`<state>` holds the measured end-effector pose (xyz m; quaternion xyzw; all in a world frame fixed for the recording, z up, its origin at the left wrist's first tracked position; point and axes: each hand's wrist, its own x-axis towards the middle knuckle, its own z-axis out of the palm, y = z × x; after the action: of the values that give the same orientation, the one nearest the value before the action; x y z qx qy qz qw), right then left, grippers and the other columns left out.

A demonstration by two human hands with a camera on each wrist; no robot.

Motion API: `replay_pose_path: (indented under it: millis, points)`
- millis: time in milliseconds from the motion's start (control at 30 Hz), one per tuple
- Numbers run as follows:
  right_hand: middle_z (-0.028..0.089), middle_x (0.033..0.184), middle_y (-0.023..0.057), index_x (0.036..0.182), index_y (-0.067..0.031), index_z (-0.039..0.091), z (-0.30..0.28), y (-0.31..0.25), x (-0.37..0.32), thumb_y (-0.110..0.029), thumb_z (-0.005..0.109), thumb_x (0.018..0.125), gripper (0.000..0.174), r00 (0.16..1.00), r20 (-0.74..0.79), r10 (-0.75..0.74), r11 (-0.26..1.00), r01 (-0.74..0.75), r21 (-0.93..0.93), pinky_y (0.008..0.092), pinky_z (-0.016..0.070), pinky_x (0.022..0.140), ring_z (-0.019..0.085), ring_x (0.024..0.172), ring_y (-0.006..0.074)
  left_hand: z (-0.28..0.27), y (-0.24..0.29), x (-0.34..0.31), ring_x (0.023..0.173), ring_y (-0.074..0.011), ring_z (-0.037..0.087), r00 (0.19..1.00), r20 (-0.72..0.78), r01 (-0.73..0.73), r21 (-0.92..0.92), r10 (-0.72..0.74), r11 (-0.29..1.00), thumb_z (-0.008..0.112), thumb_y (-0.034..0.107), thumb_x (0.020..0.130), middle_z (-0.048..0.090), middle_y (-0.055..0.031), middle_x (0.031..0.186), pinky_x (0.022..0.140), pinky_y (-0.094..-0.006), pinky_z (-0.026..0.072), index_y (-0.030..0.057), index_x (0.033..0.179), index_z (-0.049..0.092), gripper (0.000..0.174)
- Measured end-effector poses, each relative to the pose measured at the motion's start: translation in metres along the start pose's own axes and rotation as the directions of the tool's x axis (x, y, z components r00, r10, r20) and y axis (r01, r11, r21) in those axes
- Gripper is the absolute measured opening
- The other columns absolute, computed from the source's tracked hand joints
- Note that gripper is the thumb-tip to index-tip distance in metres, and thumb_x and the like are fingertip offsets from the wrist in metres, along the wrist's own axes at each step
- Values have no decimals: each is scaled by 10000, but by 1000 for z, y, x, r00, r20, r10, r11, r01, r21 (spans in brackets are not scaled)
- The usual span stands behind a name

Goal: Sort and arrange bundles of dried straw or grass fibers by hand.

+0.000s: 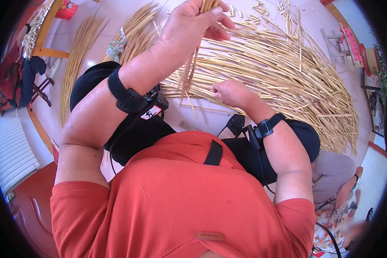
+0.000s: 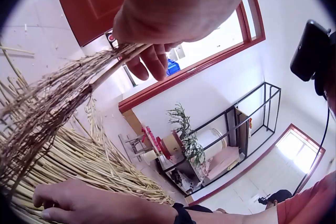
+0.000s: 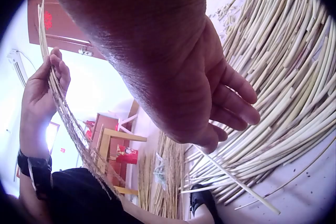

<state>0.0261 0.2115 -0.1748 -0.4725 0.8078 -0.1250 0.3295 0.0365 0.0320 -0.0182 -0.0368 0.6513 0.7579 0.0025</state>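
Observation:
Raised at the top of the head view, my left hand grips a thin bunch of dry stalks. Their brushy, branched seed heads hang down below the fist, and the upper ends run out of the head view. Lower and to the right, my right hand hovers at the near edge of a wide pile of pale, bare stalks. Its fingers are loosely bent with nothing between them in the right wrist view. One loose stalk sticks out of the pile beneath that hand.
A tied bundle of brushy stalks and a looser one lie to the left. Short cut pieces are scattered beyond the pile. A wooden frame and red bucket stand far left. Another person sits at the right.

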Motion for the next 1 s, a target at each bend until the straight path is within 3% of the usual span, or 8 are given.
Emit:
replay_pose_path:
  millis: [433,633,733,800,833,900,933,1000]
  points:
    - [634,858,206,929,-35,609,-5,-3,-3,-227,556,851,214,1000,27,13,1000,-13,18,461,461,753,605,854,371,-3,-4,-4,748,-124,589,997,66,31,-19,-30,999,451,110,971,598,-64,869,712,-252,504,20,977,526,117]
    - [637,892,205,954,-45,619,-14,-9,0,-240,548,863,227,994,-99,41,998,-36,51,458,466,757,607,858,373,-3,-5,-2,740,-122,586,998,51,32,-183,-23,983,451,104,971,597,-64,862,700,-251,503,21,983,527,113]
    - [646,851,164,939,-39,615,-15,-7,6,-298,547,883,273,969,-233,78,984,-37,175,404,488,729,636,824,297,-2,-6,-4,739,-120,586,999,52,12,-77,-8,997,451,93,968,600,-63,861,693,-249,502,24,986,529,105]
    - [633,804,153,968,-27,603,-21,-11,10,-390,506,907,381,978,-147,145,784,-23,621,359,501,694,644,771,238,1,-6,-4,738,-119,586,999,46,13,-58,-11,998,452,88,966,601,-61,862,688,-246,500,25,987,530,102]
    - [633,804,153,968,-27,603,-25,-16,9,-390,506,907,381,979,-147,144,784,-23,621,359,501,694,644,771,238,1,-7,-5,737,-118,585,999,40,15,-39,-13,999,454,83,964,602,-60,863,684,-243,499,26,987,531,99]
    - [621,874,125,1048,-8,569,-33,-25,6,-528,456,909,550,980,-36,196,241,-12,970,305,509,704,631,776,170,1,-10,-3,737,-117,585,999,47,20,-14,-19,1000,454,80,962,603,-58,865,684,-238,496,28,993,529,96]
    - [621,874,125,1048,-8,569,-36,-28,6,-528,456,909,550,980,-36,196,241,-12,970,305,509,704,631,776,170,1,-12,-3,738,-116,585,998,54,25,11,-25,1000,455,77,961,604,-56,867,683,-232,494,30,999,526,93]
    - [591,1027,133,1179,18,479,-42,-32,6,-609,346,920,692,987,-148,60,-9,149,989,336,516,785,620,872,207,4,-14,-5,734,-116,584,998,63,23,-38,-21,999,457,79,961,602,-55,864,680,-229,491,30,1004,522,92]
